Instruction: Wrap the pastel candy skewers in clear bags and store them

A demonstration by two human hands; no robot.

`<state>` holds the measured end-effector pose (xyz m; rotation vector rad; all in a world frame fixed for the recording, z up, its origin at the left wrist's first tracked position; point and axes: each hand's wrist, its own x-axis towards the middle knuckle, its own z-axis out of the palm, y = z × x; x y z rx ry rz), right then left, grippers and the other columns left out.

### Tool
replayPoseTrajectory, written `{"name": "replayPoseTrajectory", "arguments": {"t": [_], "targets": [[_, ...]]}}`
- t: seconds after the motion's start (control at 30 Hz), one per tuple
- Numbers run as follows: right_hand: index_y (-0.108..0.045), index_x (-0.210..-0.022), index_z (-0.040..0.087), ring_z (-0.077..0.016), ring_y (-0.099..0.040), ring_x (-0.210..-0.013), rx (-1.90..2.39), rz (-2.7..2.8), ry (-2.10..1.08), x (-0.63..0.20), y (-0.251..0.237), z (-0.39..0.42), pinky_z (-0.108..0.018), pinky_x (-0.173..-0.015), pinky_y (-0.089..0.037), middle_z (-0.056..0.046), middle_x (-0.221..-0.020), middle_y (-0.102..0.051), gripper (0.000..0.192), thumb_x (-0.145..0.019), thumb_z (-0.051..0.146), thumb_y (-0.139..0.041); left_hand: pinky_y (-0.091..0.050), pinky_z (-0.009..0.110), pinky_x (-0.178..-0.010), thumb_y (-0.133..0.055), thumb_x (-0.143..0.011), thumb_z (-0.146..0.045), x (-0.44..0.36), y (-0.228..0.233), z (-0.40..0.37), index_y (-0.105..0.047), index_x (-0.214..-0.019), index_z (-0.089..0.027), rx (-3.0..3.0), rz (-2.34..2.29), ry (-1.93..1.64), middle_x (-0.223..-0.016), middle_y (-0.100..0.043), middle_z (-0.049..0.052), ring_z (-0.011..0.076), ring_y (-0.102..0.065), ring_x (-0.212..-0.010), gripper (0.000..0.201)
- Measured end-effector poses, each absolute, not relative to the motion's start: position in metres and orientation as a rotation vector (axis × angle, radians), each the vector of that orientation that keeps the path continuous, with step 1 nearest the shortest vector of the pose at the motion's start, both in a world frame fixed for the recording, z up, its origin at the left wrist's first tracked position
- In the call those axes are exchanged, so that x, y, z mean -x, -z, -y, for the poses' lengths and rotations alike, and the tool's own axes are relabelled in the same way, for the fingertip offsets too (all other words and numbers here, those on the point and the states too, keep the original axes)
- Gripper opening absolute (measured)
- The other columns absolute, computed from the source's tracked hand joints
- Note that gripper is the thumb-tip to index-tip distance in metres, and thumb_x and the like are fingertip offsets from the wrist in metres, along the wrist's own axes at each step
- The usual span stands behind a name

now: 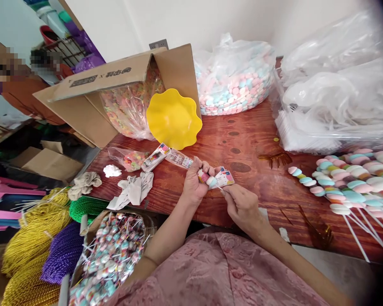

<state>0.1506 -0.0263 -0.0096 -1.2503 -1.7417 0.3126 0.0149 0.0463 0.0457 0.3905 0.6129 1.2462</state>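
In front of my body, my left hand is closed round a short marshmallow skewer in pink, white and pale blue. A printed clear bag is around or behind the skewer; I cannot tell which. My right hand pinches the thin white stick at the skewer's lower end. To the left of my hands, two flat printed packets lie on the table, beside a small bag of colourful gummy candy. Several long marshmallow twists on white sticks lie at the right.
Behind stand an open carton, a yellow wavy bowl and a large marshmallow bag. Clear plastic bags fill a tray at right. Gold twist ties lie nearby. Below left is a box of wrapped lollipops.
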Motion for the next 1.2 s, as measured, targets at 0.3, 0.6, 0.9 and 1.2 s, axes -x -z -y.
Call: {"name": "replayPoseTrajectory", "arguments": {"t": [0.3, 0.6, 0.9, 1.2], "targets": [[-0.049, -0.066, 0.021, -0.0065, -0.020, -0.038, 1.016, 1.140, -1.690, -0.139, -0.005, 0.021, -0.023, -0.040, -0.017, 0.010, -0.044, -0.031, 0.036, -0.082, 0.053, -0.056, -0.054, 0.042, -0.087, -0.070, -0.077, -0.061, -0.010, -0.034, -0.041, -0.041, -0.064, -0.019, -0.578, -0.543, -1.126, -0.055, -0.045, -0.007, 0.0120, -0.057, -0.054, 0.052], [-0.062, -0.078, 0.020, -0.0095, -0.043, -0.049, 1.289, 1.606, -0.804, -0.143, 0.006, 0.030, -0.024, -0.052, -0.034, 0.004, -0.055, -0.050, 0.024, -0.093, 0.033, -0.049, -0.054, 0.045, -0.086, -0.072, -0.079, -0.050, 0.015, -0.040, -0.051, -0.062, -0.078, -0.020, -0.405, -0.649, -1.215, -0.073, -0.068, 0.000, 0.0210, -0.070, -0.076, 0.031], [-0.056, -0.063, 0.019, -0.0116, -0.046, -0.053, 1.282, 1.912, 0.125, -0.135, 0.019, 0.029, -0.030, -0.057, -0.027, 0.000, -0.056, -0.057, 0.029, -0.090, 0.011, -0.047, -0.057, 0.041, -0.082, -0.065, -0.085, -0.056, -0.011, -0.029, -0.042, -0.046, -0.061, -0.018, -0.301, -0.676, -1.202, -0.060, -0.056, -0.004, 0.0141, -0.063, -0.060, 0.048], [-0.056, -0.063, 0.019, -0.0120, -0.040, -0.054, 1.223, 2.018, 0.366, -0.137, 0.012, 0.032, -0.032, -0.060, -0.025, 0.000, -0.052, -0.051, 0.029, -0.090, 0.011, -0.050, -0.057, 0.041, -0.080, -0.057, -0.085, -0.065, -0.012, -0.023, -0.044, -0.044, -0.065, -0.018, -0.231, -0.749, -1.215, -0.061, -0.057, -0.003, 0.0145, -0.062, -0.059, 0.053]]}}
